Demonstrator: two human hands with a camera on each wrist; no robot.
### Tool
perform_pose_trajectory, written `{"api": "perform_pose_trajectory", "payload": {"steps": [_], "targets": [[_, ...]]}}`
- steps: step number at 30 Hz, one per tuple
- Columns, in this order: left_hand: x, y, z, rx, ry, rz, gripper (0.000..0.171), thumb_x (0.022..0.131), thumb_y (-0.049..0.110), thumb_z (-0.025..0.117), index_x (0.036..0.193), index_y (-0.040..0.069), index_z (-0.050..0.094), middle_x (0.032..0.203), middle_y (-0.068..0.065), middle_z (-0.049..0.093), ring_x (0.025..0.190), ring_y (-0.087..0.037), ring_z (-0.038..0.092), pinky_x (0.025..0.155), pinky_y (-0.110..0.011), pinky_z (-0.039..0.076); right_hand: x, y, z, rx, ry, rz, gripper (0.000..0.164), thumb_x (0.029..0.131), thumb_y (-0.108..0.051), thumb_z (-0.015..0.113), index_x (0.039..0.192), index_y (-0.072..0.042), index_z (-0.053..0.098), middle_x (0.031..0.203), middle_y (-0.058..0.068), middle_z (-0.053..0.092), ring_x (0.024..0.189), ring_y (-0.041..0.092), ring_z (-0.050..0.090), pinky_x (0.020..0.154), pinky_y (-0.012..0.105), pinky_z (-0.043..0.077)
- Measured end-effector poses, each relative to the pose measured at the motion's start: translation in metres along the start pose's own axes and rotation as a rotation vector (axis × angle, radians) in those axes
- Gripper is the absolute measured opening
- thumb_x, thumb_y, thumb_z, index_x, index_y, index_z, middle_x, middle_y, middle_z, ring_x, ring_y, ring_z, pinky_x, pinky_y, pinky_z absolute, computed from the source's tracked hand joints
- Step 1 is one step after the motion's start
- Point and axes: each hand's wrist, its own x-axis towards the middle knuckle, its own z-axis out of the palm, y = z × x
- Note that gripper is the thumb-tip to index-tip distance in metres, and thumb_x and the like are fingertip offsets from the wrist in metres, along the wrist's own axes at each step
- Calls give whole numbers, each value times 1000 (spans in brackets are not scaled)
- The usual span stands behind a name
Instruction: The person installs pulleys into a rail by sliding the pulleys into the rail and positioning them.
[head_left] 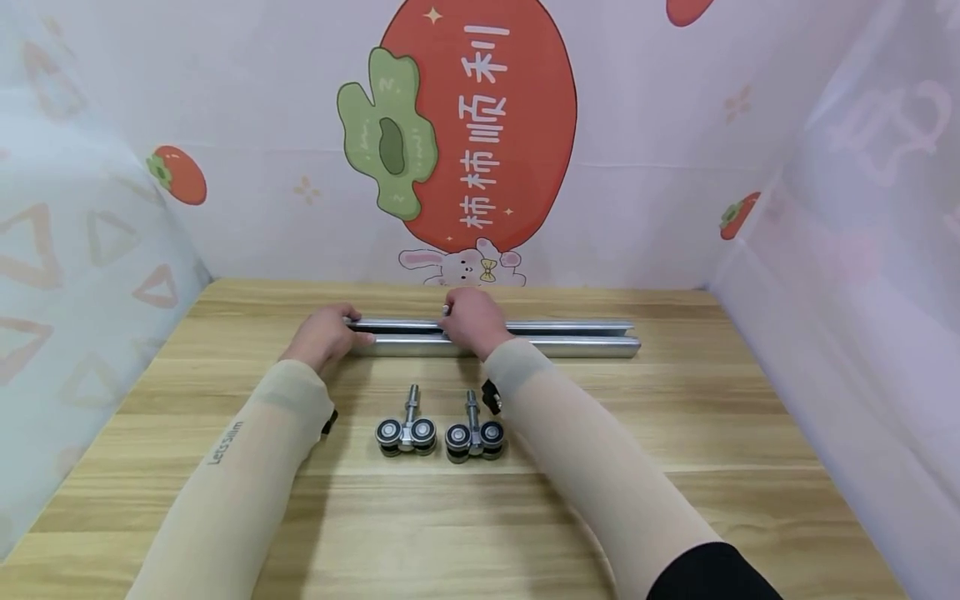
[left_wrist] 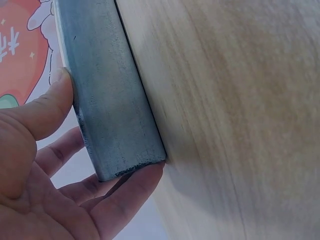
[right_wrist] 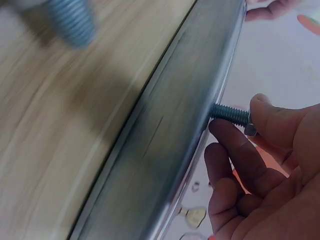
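A silvery metal rail [head_left: 581, 346] lies crosswise on the wooden table, a dark lengthwise gap showing along its top. At its left end, my left hand [head_left: 324, 337] grips it, thumb [left_wrist: 62, 92] on the upper edge and fingers [left_wrist: 132, 200] round the cut end. Farther along, my right hand [head_left: 474, 321] pinches a threaded bolt [right_wrist: 230, 114] that sticks up from the rail's top, near a nut [right_wrist: 251, 129] on it. Whatever the bolt joins inside the rail is hidden. Two roller trolleys, a left one [head_left: 407, 435] and a right one [head_left: 474, 440], stand in front of the rail.
Both trolleys have paired black-and-silver wheels and an upright threaded stem, and they sit between my forearms. The wooden tabletop [head_left: 675, 483] meets a printed cloth backdrop [head_left: 645, 208] at the back and along both sides.
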Motion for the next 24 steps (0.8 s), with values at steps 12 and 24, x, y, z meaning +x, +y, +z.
{"api": "perform_pose_trajectory", "payload": {"steps": [12, 24], "targets": [[-2, -2, -1, -32, 33, 19, 55, 91, 31, 75, 133, 2, 54, 130, -25, 56, 115, -41, 49, 104, -56, 35, 19, -43, 17, 32, -45, -62, 13, 93, -25, 73, 87, -17, 64, 87, -3, 62, 80, 17, 56, 67, 31, 47], [-1, -2, 0, -18, 62, 50, 51, 92, 29, 73, 131, 0, 56, 131, -25, 56, 119, -43, 49, 104, -55, 35, 34, -82, 38, 56, -42, -98, 13, 93, -24, 71, 84, -17, 64, 79, -5, 62, 73, 15, 57, 63, 29, 46]]}}
